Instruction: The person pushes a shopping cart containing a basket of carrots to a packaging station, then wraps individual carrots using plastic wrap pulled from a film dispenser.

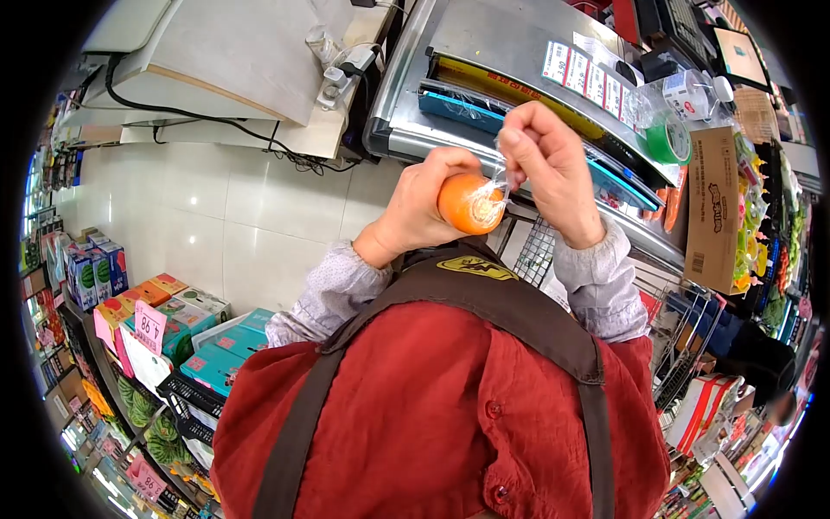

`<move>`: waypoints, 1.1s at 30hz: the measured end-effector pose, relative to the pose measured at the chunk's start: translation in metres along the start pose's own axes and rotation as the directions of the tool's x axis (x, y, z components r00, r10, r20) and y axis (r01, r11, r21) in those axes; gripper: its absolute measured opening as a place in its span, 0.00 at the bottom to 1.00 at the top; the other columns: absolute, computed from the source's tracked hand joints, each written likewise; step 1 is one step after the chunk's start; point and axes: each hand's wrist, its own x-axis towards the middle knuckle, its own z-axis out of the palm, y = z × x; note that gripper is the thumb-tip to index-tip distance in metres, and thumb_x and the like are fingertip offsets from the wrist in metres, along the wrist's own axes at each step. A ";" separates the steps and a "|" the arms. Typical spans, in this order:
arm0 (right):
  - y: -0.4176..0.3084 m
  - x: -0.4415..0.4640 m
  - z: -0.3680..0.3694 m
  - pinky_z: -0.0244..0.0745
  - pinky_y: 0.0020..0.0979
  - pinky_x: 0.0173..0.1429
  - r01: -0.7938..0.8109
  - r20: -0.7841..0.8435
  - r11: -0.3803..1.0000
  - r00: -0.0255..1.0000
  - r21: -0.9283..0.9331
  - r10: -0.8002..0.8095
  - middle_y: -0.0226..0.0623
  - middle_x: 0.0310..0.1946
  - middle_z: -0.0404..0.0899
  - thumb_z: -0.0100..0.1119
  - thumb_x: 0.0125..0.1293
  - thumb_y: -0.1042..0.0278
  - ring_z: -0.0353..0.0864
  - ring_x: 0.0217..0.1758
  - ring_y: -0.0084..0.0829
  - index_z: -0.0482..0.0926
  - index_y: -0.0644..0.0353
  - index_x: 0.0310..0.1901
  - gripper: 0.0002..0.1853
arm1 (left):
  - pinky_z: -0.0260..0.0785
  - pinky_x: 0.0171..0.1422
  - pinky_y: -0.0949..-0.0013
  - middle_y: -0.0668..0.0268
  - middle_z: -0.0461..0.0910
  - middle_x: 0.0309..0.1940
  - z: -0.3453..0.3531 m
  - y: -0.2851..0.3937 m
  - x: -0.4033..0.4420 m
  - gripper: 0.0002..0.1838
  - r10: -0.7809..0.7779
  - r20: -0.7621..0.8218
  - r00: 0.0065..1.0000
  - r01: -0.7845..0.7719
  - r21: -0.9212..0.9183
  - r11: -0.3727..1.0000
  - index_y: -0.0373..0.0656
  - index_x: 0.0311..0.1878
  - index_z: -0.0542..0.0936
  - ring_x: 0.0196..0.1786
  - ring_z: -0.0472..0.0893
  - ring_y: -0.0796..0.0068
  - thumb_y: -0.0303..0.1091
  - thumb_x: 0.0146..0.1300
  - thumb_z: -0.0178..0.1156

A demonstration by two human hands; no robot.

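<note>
My left hand (pixel 425 197) is closed around a thick orange thing (pixel 462 201) that looks like a carrot, its rounded end facing up toward me. Clear plastic film (pixel 500 177) covers that end and shines in the light. Close beside it, my right hand (pixel 553 164) pinches a gathered edge of the film between thumb and fingers. Both hands are held in front of my chest, near the edge of the metal counter (pixel 406 104). The lower part of the orange thing is hidden by my left hand.
On the counter lie a price-label strip (pixel 588 78), green tape (pixel 667 143), a clear plastic bottle (pixel 692 93) and orange carrots (pixel 677 201). A cardboard box (pixel 711 212) stands at right. A power strip (pixel 337 85) with cables sits at upper left. Stacked cartons (pixel 229 350) are lower left.
</note>
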 end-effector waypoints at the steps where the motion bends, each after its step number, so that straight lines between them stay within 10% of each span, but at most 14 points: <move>1: 0.005 0.001 0.001 0.60 0.15 0.24 -0.040 0.002 0.999 0.999 0.022 0.040 0.21 0.22 0.67 0.54 0.70 0.68 0.64 0.22 0.11 0.70 0.60 0.38 0.06 | 0.73 0.45 0.74 0.67 0.82 0.35 0.001 0.001 0.001 0.39 -0.017 -0.046 0.999 0.015 -0.039 0.999 0.39 0.57 0.69 0.37 0.82 0.76 0.35 0.41 0.80; 6: 0.033 0.010 0.007 0.65 0.16 0.30 -0.061 0.048 0.998 0.997 0.030 0.060 0.21 0.26 0.72 0.54 0.70 0.70 0.68 0.28 0.10 0.71 0.62 0.36 0.07 | 0.73 0.48 0.74 0.66 0.82 0.37 -0.007 0.009 0.013 0.48 -0.048 0.022 0.999 0.049 -0.020 0.999 0.38 0.65 0.63 0.40 0.82 0.76 0.33 0.41 0.80; 10: 0.047 0.011 0.000 0.66 0.17 0.31 -0.038 0.047 0.999 0.998 0.014 0.037 0.23 0.27 0.74 0.55 0.70 0.68 0.69 0.28 0.11 0.75 0.63 0.38 0.07 | 0.74 0.48 0.74 0.66 0.81 0.38 -0.001 0.006 0.010 0.37 -0.106 0.006 0.994 0.105 -0.206 0.973 0.39 0.55 0.72 0.41 0.82 0.77 0.31 0.40 0.80; 12: 0.042 0.011 -0.007 0.63 0.14 0.30 -0.388 0.154 0.905 0.918 0.174 0.364 0.22 0.29 0.74 0.55 0.70 0.62 0.68 0.26 0.10 0.77 0.62 0.38 0.10 | 0.74 0.48 0.73 0.66 0.81 0.39 0.001 0.005 0.007 0.32 -0.192 -0.033 0.981 0.172 -0.313 0.934 0.41 0.49 0.75 0.41 0.82 0.76 0.32 0.40 0.80; 14: 0.032 0.004 -0.003 0.63 0.15 0.29 -0.368 -0.008 0.915 0.927 0.164 0.375 0.23 0.29 0.74 0.54 0.70 0.61 0.68 0.25 0.12 0.78 0.62 0.38 0.12 | 0.74 0.47 0.75 0.67 0.81 0.39 -0.001 0.004 0.005 0.31 -0.269 -0.039 0.962 0.240 -0.347 0.907 0.41 0.48 0.75 0.41 0.82 0.79 0.32 0.40 0.80; 18: 0.007 -0.010 -0.001 0.63 0.17 0.29 0.034 -0.190 0.998 0.981 0.046 -0.025 0.24 0.29 0.77 0.62 0.64 0.68 0.68 0.25 0.14 0.81 0.61 0.38 0.06 | 0.75 0.46 0.74 0.66 0.82 0.38 -0.006 0.004 0.006 0.30 -0.235 -0.065 0.970 0.214 -0.238 0.947 0.41 0.47 0.74 0.39 0.82 0.79 0.33 0.40 0.80; 20: -0.006 -0.016 0.003 0.65 0.17 0.30 0.314 -0.018 0.882 0.939 -0.352 -0.342 0.27 0.30 0.77 0.67 0.57 0.73 0.70 0.26 0.16 0.82 0.61 0.36 0.06 | 0.75 0.45 0.74 0.66 0.82 0.38 -0.005 0.004 0.005 0.30 -0.226 -0.069 0.972 0.208 -0.209 0.956 0.41 0.46 0.75 0.39 0.82 0.78 0.33 0.40 0.80; 33: -0.008 -0.028 -0.001 0.70 0.28 0.30 0.424 0.090 0.729 0.888 -0.537 -0.451 0.38 0.26 0.75 0.62 0.61 0.75 0.75 0.27 0.29 0.74 0.63 0.35 0.06 | 0.74 0.42 0.76 0.67 0.82 0.34 0.001 0.011 -0.005 0.33 -0.086 0.038 0.996 0.088 -0.080 0.993 0.39 0.48 0.72 0.37 0.81 0.81 0.31 0.38 0.81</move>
